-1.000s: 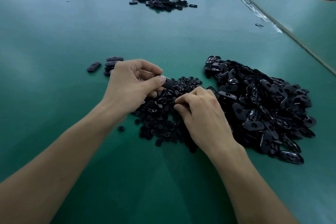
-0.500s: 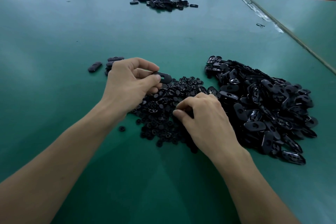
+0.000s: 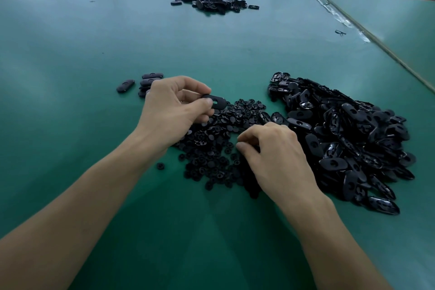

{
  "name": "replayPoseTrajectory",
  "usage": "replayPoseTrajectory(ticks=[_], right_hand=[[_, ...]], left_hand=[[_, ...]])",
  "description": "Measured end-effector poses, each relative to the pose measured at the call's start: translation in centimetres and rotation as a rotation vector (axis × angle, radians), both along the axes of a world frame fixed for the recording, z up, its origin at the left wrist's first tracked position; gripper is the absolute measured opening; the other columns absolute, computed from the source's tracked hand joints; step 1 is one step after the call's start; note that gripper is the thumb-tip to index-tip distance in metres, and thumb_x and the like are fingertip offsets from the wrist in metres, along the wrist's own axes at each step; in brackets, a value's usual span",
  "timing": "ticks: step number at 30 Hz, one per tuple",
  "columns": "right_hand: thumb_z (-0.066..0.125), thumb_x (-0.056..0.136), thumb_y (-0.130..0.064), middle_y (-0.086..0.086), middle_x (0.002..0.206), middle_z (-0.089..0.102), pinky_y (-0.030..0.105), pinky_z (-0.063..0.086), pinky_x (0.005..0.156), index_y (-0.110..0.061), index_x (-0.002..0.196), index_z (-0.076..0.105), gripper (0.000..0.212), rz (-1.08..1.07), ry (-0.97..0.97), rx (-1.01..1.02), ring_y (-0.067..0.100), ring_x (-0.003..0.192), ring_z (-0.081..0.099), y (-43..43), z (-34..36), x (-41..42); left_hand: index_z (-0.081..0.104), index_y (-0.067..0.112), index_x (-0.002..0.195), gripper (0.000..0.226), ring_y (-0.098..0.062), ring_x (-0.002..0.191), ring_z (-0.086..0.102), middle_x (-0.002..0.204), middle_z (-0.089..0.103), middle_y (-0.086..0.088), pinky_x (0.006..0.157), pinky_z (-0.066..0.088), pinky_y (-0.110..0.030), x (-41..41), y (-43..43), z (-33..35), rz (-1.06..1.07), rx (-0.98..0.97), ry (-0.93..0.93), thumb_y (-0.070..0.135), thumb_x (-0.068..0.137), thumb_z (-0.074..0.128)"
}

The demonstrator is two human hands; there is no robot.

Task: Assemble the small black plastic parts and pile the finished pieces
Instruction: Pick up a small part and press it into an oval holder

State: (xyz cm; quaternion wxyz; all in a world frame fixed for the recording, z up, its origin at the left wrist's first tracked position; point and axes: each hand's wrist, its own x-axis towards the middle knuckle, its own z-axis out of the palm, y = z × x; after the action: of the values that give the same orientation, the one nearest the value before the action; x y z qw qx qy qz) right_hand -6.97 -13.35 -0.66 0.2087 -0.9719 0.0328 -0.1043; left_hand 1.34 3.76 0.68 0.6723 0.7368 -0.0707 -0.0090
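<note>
My left hand pinches a flat black oval shell between thumb and fingers, held just above a heap of small round black inserts. My right hand lies on the right side of that heap with its fingers curled down into the inserts; whether it holds one is hidden. A large heap of black oval shells lies to the right. A few finished pieces lie in a small pile beyond my left hand.
The green table stretches far ahead. Another pile of black parts lies at the far middle. A seam marks the joint with a second table on the right. Red stools stand beyond the far edge.
My left hand has turned the oval shell so its flat face and slot show. My right hand has slid slightly toward me over the small inserts.
</note>
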Motion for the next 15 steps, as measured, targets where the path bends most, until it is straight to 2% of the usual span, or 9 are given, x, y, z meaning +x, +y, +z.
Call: replayPoseTrajectory(ticks=[7, 10, 15], right_hand=[[0.058, 0.1, -0.036, -0.002, 0.099, 0.065, 0.029, 0.04, 0.088, -0.024, 0.104, 0.072, 0.02, -0.014, -0.017, -0.012, 0.018, 0.103, 0.052, 0.21, -0.14, 0.15], [0.063, 0.097, -0.038, -0.003, 0.101, 0.064, 0.027, 0.038, 0.087, -0.027, 0.105, 0.074, 0.018, 0.012, 0.002, -0.004, 0.017, 0.103, 0.05, 0.34, 0.08, 0.06], [0.064, 0.097, -0.029, -0.002, 0.103, 0.067, 0.029, 0.045, 0.087, -0.026, 0.106, 0.075, 0.015, 0.009, 0.008, 0.029, 0.018, 0.103, 0.055, 0.48, 0.17, 0.13]], left_hand=[[0.071, 0.011, 0.088, 0.013, -0.026, 0.074, 0.076, 0.071, 0.074, -0.006, 0.068, 0.062, -0.03, -0.1, -0.11, -0.13, -0.007, 0.005, 0.005, -0.001, 0.086, 0.074], [0.07, 0.01, 0.088, 0.014, -0.025, 0.073, 0.076, 0.071, 0.074, -0.007, 0.066, 0.061, -0.026, -0.19, -0.17, -0.1, -0.014, -0.003, 0.006, -0.003, 0.086, 0.074], [0.07, 0.01, 0.088, 0.014, -0.022, 0.072, 0.075, 0.073, 0.074, -0.009, 0.066, 0.061, -0.026, -0.29, -0.27, -0.12, -0.02, -0.01, 0.01, -0.004, 0.086, 0.073]])
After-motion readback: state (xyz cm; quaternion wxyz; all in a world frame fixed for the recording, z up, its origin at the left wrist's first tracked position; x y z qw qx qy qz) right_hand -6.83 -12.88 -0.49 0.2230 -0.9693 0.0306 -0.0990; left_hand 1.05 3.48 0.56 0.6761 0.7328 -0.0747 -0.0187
